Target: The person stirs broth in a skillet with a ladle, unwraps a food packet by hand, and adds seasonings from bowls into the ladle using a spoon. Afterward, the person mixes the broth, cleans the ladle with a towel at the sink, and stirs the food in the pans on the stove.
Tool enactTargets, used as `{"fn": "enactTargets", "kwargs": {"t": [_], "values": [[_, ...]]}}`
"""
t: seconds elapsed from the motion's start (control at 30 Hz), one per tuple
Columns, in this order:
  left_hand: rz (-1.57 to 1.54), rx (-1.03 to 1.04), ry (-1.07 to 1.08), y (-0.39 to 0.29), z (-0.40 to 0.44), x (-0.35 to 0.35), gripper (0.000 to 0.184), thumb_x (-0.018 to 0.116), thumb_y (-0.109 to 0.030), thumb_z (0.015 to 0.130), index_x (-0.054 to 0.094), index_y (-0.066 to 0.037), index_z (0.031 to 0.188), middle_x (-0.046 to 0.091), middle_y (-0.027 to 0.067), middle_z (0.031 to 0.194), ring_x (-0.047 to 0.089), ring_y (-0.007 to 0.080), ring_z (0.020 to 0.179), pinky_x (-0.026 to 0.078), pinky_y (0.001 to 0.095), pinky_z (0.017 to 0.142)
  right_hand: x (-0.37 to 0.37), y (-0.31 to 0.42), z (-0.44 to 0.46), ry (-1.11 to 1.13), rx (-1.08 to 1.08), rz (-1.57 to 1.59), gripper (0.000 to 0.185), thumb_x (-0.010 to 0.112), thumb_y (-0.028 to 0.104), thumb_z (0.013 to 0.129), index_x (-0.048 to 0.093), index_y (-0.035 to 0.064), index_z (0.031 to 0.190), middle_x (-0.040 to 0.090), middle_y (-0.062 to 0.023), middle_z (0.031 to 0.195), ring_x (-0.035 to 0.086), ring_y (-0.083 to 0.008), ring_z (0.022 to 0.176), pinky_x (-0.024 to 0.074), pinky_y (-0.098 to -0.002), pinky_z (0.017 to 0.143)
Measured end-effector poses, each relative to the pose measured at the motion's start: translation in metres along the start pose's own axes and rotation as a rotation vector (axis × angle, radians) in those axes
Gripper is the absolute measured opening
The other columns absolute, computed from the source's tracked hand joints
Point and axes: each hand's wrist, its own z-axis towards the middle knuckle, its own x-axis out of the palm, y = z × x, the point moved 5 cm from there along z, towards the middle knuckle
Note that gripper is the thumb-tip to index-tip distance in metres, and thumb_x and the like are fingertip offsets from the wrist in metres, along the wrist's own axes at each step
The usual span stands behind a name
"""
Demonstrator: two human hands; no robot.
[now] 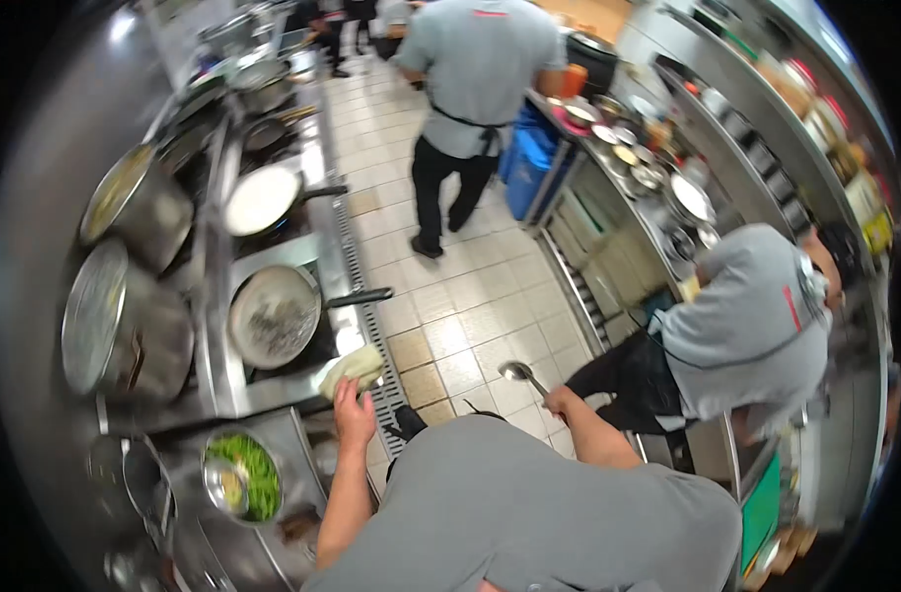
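Observation:
My left hand (pixel 354 414) reaches to a pale folded cloth (pixel 352 371) at the front edge of the stove, its fingertips against the cloth's lower side. Out to the right, my right hand (pixel 561 403) is closed round the handle of a metal ladle (pixel 517 372), whose bowl hangs over the floor tiles. A pan (pixel 276 316) with a black handle sits on the stove just beyond the cloth. Behind it stands another pan (pixel 263 200) with white contents.
Two large pots (pixel 125 326) stand along the left wall. A bowl of green vegetables (pixel 263 479) is at lower left. One person (pixel 746 331) bends at the right counter; another person (pixel 485 74) stands in the aisle ahead. Blue bins (pixel 529 163) stand beside the counter.

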Motion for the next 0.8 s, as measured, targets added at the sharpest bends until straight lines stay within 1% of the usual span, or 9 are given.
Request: {"fn": "enactTargets", "kwargs": {"t": [0.13, 0.27, 0.3, 0.37, 0.47, 0.53, 0.63, 0.73, 0.8], "values": [[0.35, 0.037, 0.236, 0.001, 0.023, 0.023, 0.048, 0.068, -0.021, 0.087, 0.06, -0.002, 0.13, 0.053, 0.025, 0.14, 0.042, 0.0441, 0.136, 0.037, 0.0481, 0.113, -0.046, 0.019, -0.037, -0.175, 0.197, 0.539, 0.03, 0.066, 0.026, 0.084, 0.074, -0.0028, 0.081, 0.072, -0.0158, 0.073, 0.07, -0.0259, 0.062, 0.0574, -0.0396, 0.061], [0.419, -0.067, 0.404, 0.011, 0.039, 0.028, 0.05, 0.067, -0.03, 0.088, 0.062, -0.005, 0.131, 0.058, 0.025, 0.134, 0.045, 0.0438, 0.134, 0.04, 0.0473, 0.11, -0.067, 0.027, -0.068, -0.173, 0.338, 0.547, 0.029, 0.067, 0.025, 0.082, 0.073, -0.003, 0.082, 0.073, -0.0158, 0.077, 0.071, -0.026, 0.066, 0.058, -0.0391, 0.063], [0.424, -0.053, 0.417, 0.005, 0.047, 0.026, 0.05, 0.067, -0.03, 0.088, 0.062, -0.005, 0.131, 0.058, 0.025, 0.134, 0.045, 0.0438, 0.134, 0.04, 0.0473, 0.11, -0.058, 0.017, -0.054, -0.186, 0.385, 0.521, 0.035, 0.07, 0.03, 0.084, 0.072, -0.0023, 0.072, 0.072, -0.0162, 0.075, 0.068, -0.0262, 0.06, 0.0557, -0.0409, 0.057], [0.432, -0.21, 0.481, -0.002, 0.06, 0.017, 0.042, 0.065, -0.033, 0.089, 0.069, -0.007, 0.122, 0.066, 0.0226, 0.121, 0.057, 0.0408, 0.122, 0.047, 0.0467, 0.102, -0.035, -0.009, -0.017, -0.185, 0.417, 0.437, 0.033, 0.067, 0.028, 0.085, 0.072, -0.0025, 0.073, 0.071, -0.0159, 0.073, 0.069, -0.0256, 0.061, 0.0557, -0.0404, 0.058], [0.454, -0.365, 0.4, -0.011, 0.079, 0.013, 0.034, 0.065, -0.036, 0.088, 0.075, -0.008, 0.106, 0.072, 0.0194, 0.104, 0.067, 0.038, 0.103, 0.053, 0.0471, 0.091, -0.038, -0.021, 0.001, -0.125, 0.495, 0.474, 0.03, 0.057, 0.021, 0.088, 0.073, -0.0028, 0.079, 0.071, -0.016, 0.073, 0.07, -0.0252, 0.064, 0.0558, -0.0395, 0.062], [0.461, -0.418, 0.354, -0.013, 0.087, 0.017, 0.033, 0.065, -0.036, 0.087, 0.075, -0.008, 0.1, 0.073, 0.019, 0.099, 0.068, 0.038, 0.098, 0.054, 0.0483, 0.087, -0.05, -0.028, 0.014, 0.016, 0.518, 0.455, 0.027, 0.058, 0.013, 0.087, 0.074, -0.0048, 0.1, 0.076, -0.0153, 0.092, 0.075, -0.0228, 0.083, 0.0577, -0.0377, 0.08], [0.509, -0.501, 0.287, -0.011, 0.098, 0.027, 0.032, 0.065, -0.036, 0.086, 0.075, -0.006, 0.093, 0.073, 0.0192, 0.093, 0.069, 0.039, 0.091, 0.054, 0.0498, 0.082, -0.081, -0.03, 0.042, 0.103, 0.461, 0.305, 0.029, 0.055, 0.015, 0.089, 0.074, -0.0033, 0.103, 0.076, -0.0146, 0.093, 0.075, -0.0224, 0.084, 0.058, -0.0375, 0.081], [0.492, -0.604, 0.182, -0.011, 0.106, 0.039, 0.03, 0.066, -0.033, 0.084, 0.073, -0.004, 0.09, 0.072, 0.0201, 0.09, 0.069, 0.0407, 0.09, 0.054, 0.0504, 0.081, -0.137, -0.048, 0.136, 0.092, 0.173, -0.001, 0.033, 0.051, 0.017, 0.092, 0.073, -0.0026, 0.107, 0.076, -0.0153, 0.095, 0.075, -0.0224, 0.085, 0.0582, -0.0381, 0.081], [0.459, -0.699, 0.1, -0.004, 0.101, 0.047, 0.028, 0.066, -0.031, 0.083, 0.073, -0.004, 0.088, 0.072, 0.0205, 0.089, 0.068, 0.0413, 0.09, 0.053, 0.0507, 0.082, -0.204, -0.039, 0.159, 0.14, 0.295, 0.167, 0.033, 0.052, 0.016, 0.091, 0.071, -0.0032, 0.111, 0.076, -0.0149, 0.098, 0.075, -0.0213, 0.088, 0.058, -0.0368, 0.081]]}}
